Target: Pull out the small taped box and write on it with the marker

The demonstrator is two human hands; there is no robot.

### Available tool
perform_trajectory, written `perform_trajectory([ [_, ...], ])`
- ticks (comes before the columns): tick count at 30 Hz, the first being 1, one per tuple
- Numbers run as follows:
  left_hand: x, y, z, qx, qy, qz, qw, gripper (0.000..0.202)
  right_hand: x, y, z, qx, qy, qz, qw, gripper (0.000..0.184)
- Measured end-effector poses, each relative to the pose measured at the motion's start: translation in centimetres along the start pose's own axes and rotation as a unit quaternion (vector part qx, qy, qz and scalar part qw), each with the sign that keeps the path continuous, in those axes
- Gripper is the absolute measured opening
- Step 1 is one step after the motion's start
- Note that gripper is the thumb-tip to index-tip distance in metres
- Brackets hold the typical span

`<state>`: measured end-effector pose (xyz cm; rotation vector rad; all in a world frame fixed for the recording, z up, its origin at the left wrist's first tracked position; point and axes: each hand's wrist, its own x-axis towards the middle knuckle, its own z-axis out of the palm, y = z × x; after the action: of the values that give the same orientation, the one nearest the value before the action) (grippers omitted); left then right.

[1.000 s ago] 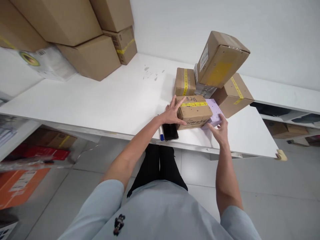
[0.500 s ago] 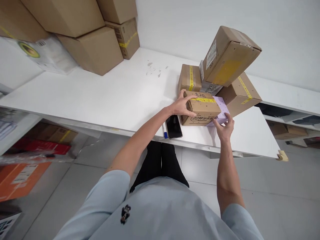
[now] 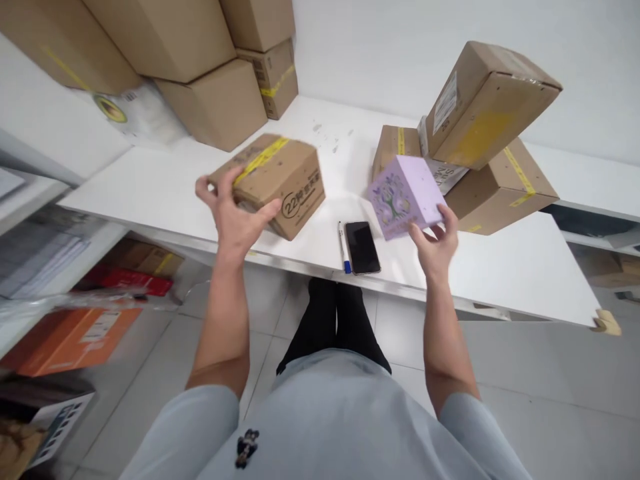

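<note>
My left hand [image 3: 239,217] grips the near left end of a brown cardboard box [image 3: 295,180], which has yellow tape on top and black printing on its side. The box is tilted over the left part of the white table [image 3: 165,197]; whether it touches the surface I cannot tell. Between thumb and fingers, my right hand [image 3: 437,243] holds a lilac box [image 3: 400,197] by its right lower edge. A tree-like design decorates that box's left face. On the table between the hands lie a black phone [image 3: 363,247] and a white marker [image 3: 343,247] with a blue cap.
Behind the lilac box stand several cartons, with a tall taped carton [image 3: 493,103] resting on top. More large cartons [image 3: 215,103] are stacked at the back left. Lower left, an orange box [image 3: 75,340] sits by the shelving. The table's right corner has a beige guard [image 3: 607,322].
My left hand has carried the brown box leftward, away from the lilac box. My right hand now holds the lilac box raised and turned, its decorated face showing. The phone and marker are uncovered.
</note>
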<state>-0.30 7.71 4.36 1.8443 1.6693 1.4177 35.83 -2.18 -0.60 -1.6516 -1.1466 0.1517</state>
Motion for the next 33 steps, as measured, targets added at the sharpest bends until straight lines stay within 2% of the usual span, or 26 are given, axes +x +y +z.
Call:
perform_trajectory([
  [3,-2.3,-3.0,0.0,0.041,0.036,-0.078,0.995,0.082,3.0,-3.1,6.6,-0.039,-0.056,-0.051,0.996,0.075],
  [6,-4.0,-3.7,1.0,0.051,0.024,-0.105,0.993,0.084,4.9,-5.0,12.8,-0.108,-0.126,-0.042,0.985,0.073],
  [8,-4.7,-3.3,1.5,0.066,0.006,-0.098,0.993,0.088,5.1,-5.5,15.4,-0.14,-0.177,-0.018,0.974,0.072],
  [9,-4.9,-3.0,1.7,0.077,-0.003,-0.092,0.993,0.09,4.9,-5.6,16.0,-0.147,-0.197,-0.004,0.969,0.072],
  [12,-5.2,-2.6,2.0,0.103,-0.024,-0.076,0.991,0.094,3.5,-5.2,15.3,-0.149,-0.213,0.028,0.965,0.081],
  [15,-5.2,-2.8,2.2,0.103,-0.028,-0.07,0.992,0.094,0.9,-4.2,12.0,-0.172,-0.202,0.051,0.963,0.088],
  [18,-5.0,-3.0,2.7,0.094,-0.039,-0.068,0.993,0.095,-2.1,-3.4,8.9,-0.216,-0.271,0.093,0.933,0.085],
  [20,-5.0,-2.8,3.1,0.094,-0.051,-0.067,0.992,0.097,-3.5,-3.1,7.9,-0.237,-0.307,0.113,0.915,0.084],
  [25,-5.0,-1.9,4.0,0.1,-0.065,-0.069,0.99,0.099,-4.3,-3.2,8.8,-0.283,-0.319,0.105,0.898,0.086],
  [29,-4.8,-1.8,4.0,0.101,-0.067,-0.07,0.99,0.098,-4.1,-3.3,9.6,-0.293,-0.315,0.091,0.898,0.083],
  [33,-4.5,-2.1,3.9,0.093,-0.062,-0.079,0.991,0.098,-4.2,-2.3,8.2,-0.302,-0.278,0.122,0.903,0.085],
])
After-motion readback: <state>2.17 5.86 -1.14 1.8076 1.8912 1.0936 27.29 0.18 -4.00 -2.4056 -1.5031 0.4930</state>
